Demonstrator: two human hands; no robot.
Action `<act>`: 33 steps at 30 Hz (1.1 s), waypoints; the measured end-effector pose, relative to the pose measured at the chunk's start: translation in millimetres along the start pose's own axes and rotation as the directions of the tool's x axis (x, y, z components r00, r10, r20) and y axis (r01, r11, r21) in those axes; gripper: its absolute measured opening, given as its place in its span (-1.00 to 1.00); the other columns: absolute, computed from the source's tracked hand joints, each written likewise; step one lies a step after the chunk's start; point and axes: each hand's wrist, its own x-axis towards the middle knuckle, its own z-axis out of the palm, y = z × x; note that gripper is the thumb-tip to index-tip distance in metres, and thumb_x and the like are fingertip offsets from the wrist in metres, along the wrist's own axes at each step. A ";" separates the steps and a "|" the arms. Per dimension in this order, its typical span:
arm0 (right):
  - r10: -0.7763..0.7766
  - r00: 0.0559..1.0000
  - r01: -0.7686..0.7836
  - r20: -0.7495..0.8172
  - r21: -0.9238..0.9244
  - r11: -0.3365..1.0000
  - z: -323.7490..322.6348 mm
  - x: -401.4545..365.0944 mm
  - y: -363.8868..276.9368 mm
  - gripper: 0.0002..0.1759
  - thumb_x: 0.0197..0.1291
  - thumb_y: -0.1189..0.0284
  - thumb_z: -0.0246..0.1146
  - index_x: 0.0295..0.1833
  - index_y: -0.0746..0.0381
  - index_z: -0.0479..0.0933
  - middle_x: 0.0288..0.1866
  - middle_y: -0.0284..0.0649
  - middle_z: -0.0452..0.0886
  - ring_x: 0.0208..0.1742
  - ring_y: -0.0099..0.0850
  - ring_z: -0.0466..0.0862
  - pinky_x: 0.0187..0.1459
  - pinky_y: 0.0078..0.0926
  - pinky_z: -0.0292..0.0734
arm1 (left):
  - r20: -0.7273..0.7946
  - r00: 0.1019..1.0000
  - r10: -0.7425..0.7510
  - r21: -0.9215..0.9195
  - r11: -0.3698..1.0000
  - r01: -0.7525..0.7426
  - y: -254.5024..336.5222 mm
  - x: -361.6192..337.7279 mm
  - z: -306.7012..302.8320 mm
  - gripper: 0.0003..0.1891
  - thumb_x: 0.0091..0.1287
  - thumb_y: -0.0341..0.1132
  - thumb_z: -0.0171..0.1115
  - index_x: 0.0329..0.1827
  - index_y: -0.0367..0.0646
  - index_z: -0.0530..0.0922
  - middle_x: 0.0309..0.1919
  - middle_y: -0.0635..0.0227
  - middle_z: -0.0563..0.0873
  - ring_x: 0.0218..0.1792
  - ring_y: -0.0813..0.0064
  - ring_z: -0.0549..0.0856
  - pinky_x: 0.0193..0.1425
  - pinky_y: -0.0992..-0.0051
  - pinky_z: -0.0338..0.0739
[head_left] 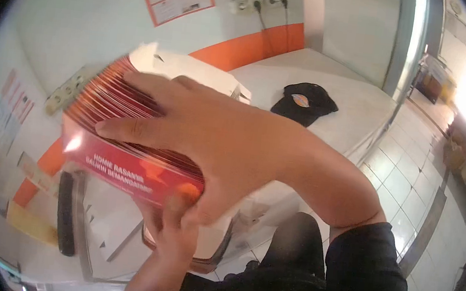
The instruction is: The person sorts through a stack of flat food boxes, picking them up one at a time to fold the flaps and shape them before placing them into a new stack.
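Note:
A thick stack of red printed cartons (121, 170) with white lettering is held up in front of me at the left of centre. My right hand (190, 120) reaches across its top, fingers spread over the layered edges and gripping them. My left hand (175, 225) holds the stack from below at its near right corner, with its thumb up against the red face and its other fingers mostly hidden. White cardboard flaps (196, 68) stick out behind the stack.
A black cap (307, 103) lies on the white table (354, 93). Plugs and a socket (242, 6) are on the wall, with a power strip (69, 92) at the left. Below the stack are a black-edged frame (68, 213) and white pieces. Tiled floor (407, 182) lies right.

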 end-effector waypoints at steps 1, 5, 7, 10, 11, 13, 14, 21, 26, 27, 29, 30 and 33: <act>-0.061 0.992 0.066 -0.114 0.043 0.997 -11.0 -9.1 2.2 0.32 -0.38 0.05 0.70 0.61 0.32 0.39 0.48 0.36 0.48 0.40 0.24 0.61 0.45 0.02 0.55 | 0.094 0.992 0.083 0.115 0.989 -0.093 -0.5 1.6 2.0 -0.34 0.64 -0.11 0.23 0.68 -0.11 0.21 0.56 0.09 0.48 0.56 0.20 0.50 0.65 0.02 0.40; 0.301 0.872 -0.273 -0.387 0.125 0.954 -50.8 -55.7 -6.7 0.44 -0.43 0.03 0.77 0.64 0.38 0.30 0.51 0.35 0.46 0.49 0.25 0.55 0.54 0.03 0.47 | 0.454 0.891 0.035 -0.162 0.986 0.044 40.6 31.6 66.0 -0.51 0.36 -0.21 0.57 0.27 -0.18 0.63 0.29 0.16 0.73 0.43 0.35 0.64 0.48 0.23 0.54; 0.299 0.843 -0.367 -0.446 -0.073 0.927 -75.9 -85.4 -3.7 0.54 -0.47 0.08 0.81 0.71 0.34 0.20 0.56 0.28 0.45 0.55 0.17 0.53 0.59 -0.02 0.43 | 0.542 0.831 0.127 -0.329 0.942 0.071 59.0 49.6 116.6 -0.62 0.25 -0.25 0.67 0.05 -0.24 0.78 0.15 0.17 0.82 0.37 0.28 0.70 0.40 0.24 0.61; 0.229 0.868 -0.423 -0.441 -0.414 0.806 -121.5 -132.8 9.0 0.70 -0.53 0.28 0.85 0.85 0.12 0.05 0.65 0.12 0.44 0.63 -0.07 0.52 0.65 -0.13 0.40 | 0.441 0.713 0.545 -0.284 0.838 -0.466 61.0 83.4 203.5 -0.31 0.36 -0.26 0.60 0.45 -0.28 0.43 0.30 -0.16 0.69 0.33 0.02 0.74 0.35 0.19 0.65; 0.273 0.853 -0.460 -0.445 -0.391 0.798 -139.4 -145.4 16.4 0.72 -0.56 0.31 0.86 0.85 0.10 0.04 0.66 0.12 0.42 0.63 -0.07 0.51 0.66 -0.12 0.40 | 0.431 0.664 0.611 -0.227 0.786 -0.575 65.5 93.5 229.0 -0.17 0.40 -0.25 0.57 0.62 -0.29 0.30 0.40 -0.28 0.61 0.36 -0.05 0.72 0.37 0.18 0.63; 0.405 0.790 -0.562 -0.461 -0.278 0.779 -173.5 -171.3 33.9 0.76 -0.62 0.36 0.88 0.86 0.09 0.03 0.68 0.14 0.39 0.64 -0.08 0.50 0.68 -0.10 0.39 | 0.524 0.730 0.438 -0.180 0.895 -0.408 80.3 106.7 264.4 -0.08 0.41 -0.17 0.55 0.69 -0.36 0.21 0.56 -0.44 0.41 0.53 -0.16 0.57 0.57 0.15 0.53; 0.461 0.763 -0.623 -0.453 -0.323 0.712 -190.9 -184.2 43.8 0.74 -0.60 0.37 0.88 0.85 0.14 0.05 0.64 0.12 0.44 0.62 -0.06 0.51 0.66 -0.11 0.41 | 0.603 0.671 0.431 -0.217 0.898 -0.382 81.3 116.0 273.5 -0.04 0.43 -0.13 0.53 0.71 -0.40 0.15 0.62 -0.44 0.31 0.59 -0.17 0.48 0.63 0.15 0.45; 0.874 0.412 -0.740 -0.259 -0.655 0.155 -165.4 -370.9 213.5 0.49 -0.35 0.20 0.77 0.80 0.11 0.17 0.46 -0.01 0.66 0.52 -0.06 0.61 0.64 0.12 0.34 | 0.930 0.203 0.308 -0.186 0.867 -0.462 39.7 126.5 226.9 0.11 0.42 0.04 0.49 0.76 -0.49 0.03 0.71 -0.32 0.22 0.68 -0.16 0.36 0.78 0.18 0.26; 0.930 0.237 -0.746 -0.280 -0.666 -0.011 -134.3 -323.6 182.1 0.25 -0.36 0.00 0.75 0.59 0.11 0.49 0.40 -0.09 0.69 0.48 -0.03 0.61 0.63 0.07 0.27 | 0.956 0.277 0.100 0.035 0.895 -0.445 32.0 106.5 51.2 -0.02 0.26 0.01 0.60 0.68 -0.26 0.36 0.49 -0.08 0.60 0.46 -0.09 0.60 0.59 0.08 0.44; 0.916 0.267 -0.749 -0.299 -0.663 0.001 -131.8 -326.3 177.3 0.22 -0.36 -0.03 0.74 0.55 0.10 0.53 0.40 -0.10 0.69 0.49 -0.04 0.61 0.61 0.08 0.29 | 0.964 0.267 -0.003 0.117 0.902 -0.416 35.4 97.6 14.3 -0.10 0.24 -0.01 0.62 0.59 -0.25 0.47 0.43 -0.04 0.65 0.45 -0.06 0.61 0.60 0.10 0.44; 0.882 0.344 -0.744 -0.321 -0.666 0.048 -131.8 -337.8 183.5 0.14 -0.35 -0.08 0.74 0.48 0.08 0.60 0.40 -0.13 0.69 0.50 -0.05 0.59 0.57 0.09 0.32 | 0.950 0.267 -0.160 0.254 0.894 -0.369 24.5 76.2 -42.1 -0.23 0.18 -0.04 0.64 0.44 -0.19 0.62 0.33 0.06 0.72 0.42 0.02 0.63 0.60 0.10 0.42; 0.881 0.366 -0.719 -0.299 -0.692 0.064 -130.7 -361.5 206.3 0.15 -0.37 -0.12 0.75 0.45 0.08 0.61 0.43 -0.13 0.67 0.50 -0.04 0.59 0.55 0.07 0.36 | 0.934 0.279 -0.224 0.315 0.885 -0.343 18.4 61.1 -69.4 -0.29 0.16 -0.05 0.65 0.37 -0.14 0.67 0.28 0.11 0.74 0.41 0.08 0.65 0.60 0.07 0.41; 0.902 0.352 -0.693 -0.250 -0.718 0.072 -122.6 -343.6 201.3 0.26 -0.27 -0.16 0.74 0.57 0.20 0.48 0.60 0.02 0.51 0.63 -0.01 0.47 0.61 0.07 0.38 | 0.858 0.405 -0.315 0.491 0.735 -0.469 0.9 12.1 -115.0 -0.53 0.15 -0.06 0.62 0.11 0.02 0.76 0.10 0.32 0.80 0.28 0.21 0.72 0.56 0.01 0.39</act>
